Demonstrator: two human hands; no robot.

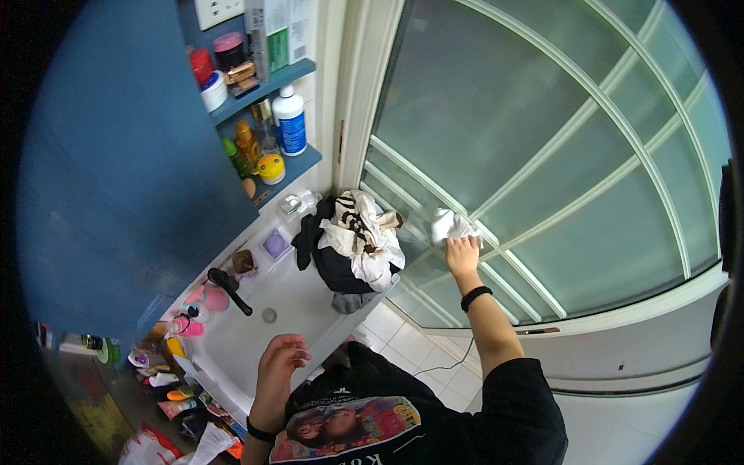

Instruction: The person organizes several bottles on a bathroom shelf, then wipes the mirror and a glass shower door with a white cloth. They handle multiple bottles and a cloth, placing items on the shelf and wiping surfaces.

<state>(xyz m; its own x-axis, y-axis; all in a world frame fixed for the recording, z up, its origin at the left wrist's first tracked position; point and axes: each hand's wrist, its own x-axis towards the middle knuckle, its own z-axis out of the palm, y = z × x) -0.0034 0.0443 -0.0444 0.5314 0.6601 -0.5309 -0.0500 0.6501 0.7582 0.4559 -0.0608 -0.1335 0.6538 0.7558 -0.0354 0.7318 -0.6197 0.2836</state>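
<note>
My right hand (463,256) presses a crumpled white cloth (453,225) against the frosted glass door (523,145), across its white glazing bars. The fingers lie over the cloth's lower edge, and part of it spreads above them. Nothing is in my left hand (281,361), which hovers over the near rim of the white washbasin (232,343) with its fingers loosely bent and apart. A heap of black, white and grey clothes (360,244) rests on the basin's far end, left of the cloth.
A black faucet (231,289) juts over the basin. Pink bottles (216,298) and a purple soap dish (274,244) line its back ledge. Blue shelves (290,174) hold toiletries above. Tubes (181,395) crowd the left side. A thin cable (444,367) crosses the tiled floor.
</note>
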